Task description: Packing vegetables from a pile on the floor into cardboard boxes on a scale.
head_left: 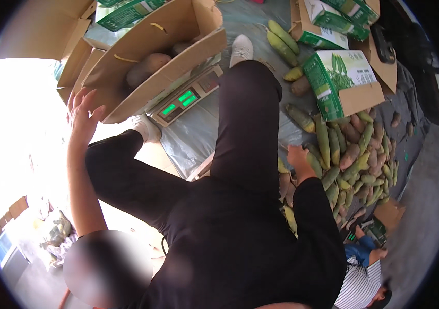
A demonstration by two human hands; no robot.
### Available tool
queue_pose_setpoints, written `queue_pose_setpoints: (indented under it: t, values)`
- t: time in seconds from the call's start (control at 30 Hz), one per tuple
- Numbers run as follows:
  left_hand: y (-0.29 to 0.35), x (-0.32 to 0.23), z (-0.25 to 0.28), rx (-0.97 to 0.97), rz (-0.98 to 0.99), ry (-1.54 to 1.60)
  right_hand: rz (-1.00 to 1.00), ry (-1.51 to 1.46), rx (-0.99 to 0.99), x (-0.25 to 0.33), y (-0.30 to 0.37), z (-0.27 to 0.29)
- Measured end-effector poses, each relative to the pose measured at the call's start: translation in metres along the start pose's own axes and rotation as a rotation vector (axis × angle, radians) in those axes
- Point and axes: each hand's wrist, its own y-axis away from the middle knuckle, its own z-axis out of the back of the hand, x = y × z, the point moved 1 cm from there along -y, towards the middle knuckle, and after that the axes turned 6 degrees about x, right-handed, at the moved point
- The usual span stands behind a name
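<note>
My left hand point(82, 117) is raised beside the near left corner of an open cardboard box point(178, 69), its fingers spread. I cannot tell whether it touches the cardboard. Large brownish root vegetables point(146, 70) lie inside the box, which rests on a digital scale point(187, 98) with a lit green display. On the right, my right hand point(298, 157) is closed at the left edge of a heap of long green radishes point(322, 141). Its fingertips are hidden, and what they hold, if anything, cannot be made out.
Reddish-brown roots point(349, 154) are mixed into the heap on dark sheeting. A green-and-white carton point(340, 82) stands at its far end, with more cartons point(327, 26) behind. Several loose green radishes point(282, 44) lie ahead. Another person point(361, 273) sits at the lower right.
</note>
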Motion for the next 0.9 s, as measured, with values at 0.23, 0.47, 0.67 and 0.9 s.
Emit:
queue_pose_setpoints:
  t: [0.23, 0.47, 0.67, 0.9]
  values:
    - [0.001, -0.003, -0.012, -0.057, 0.112, 0.013, -0.008, -0.060, -0.065, -0.011, 0.007, -0.005]
    - [0.005, -0.023, 0.001, 0.026, 0.168, 0.033, -0.151, -0.277, -0.298, -0.039, 0.021, 0.018]
    - [0.006, -0.015, -0.001, -0.026, 0.155, 0.069, 0.093, -0.528, -0.533, -0.096, 0.027, 0.004]
    - [0.009, -0.010, -0.002, 0.000, 0.197, 0.136, -0.154, -1.297, -0.385, -0.075, 0.084, 0.079]
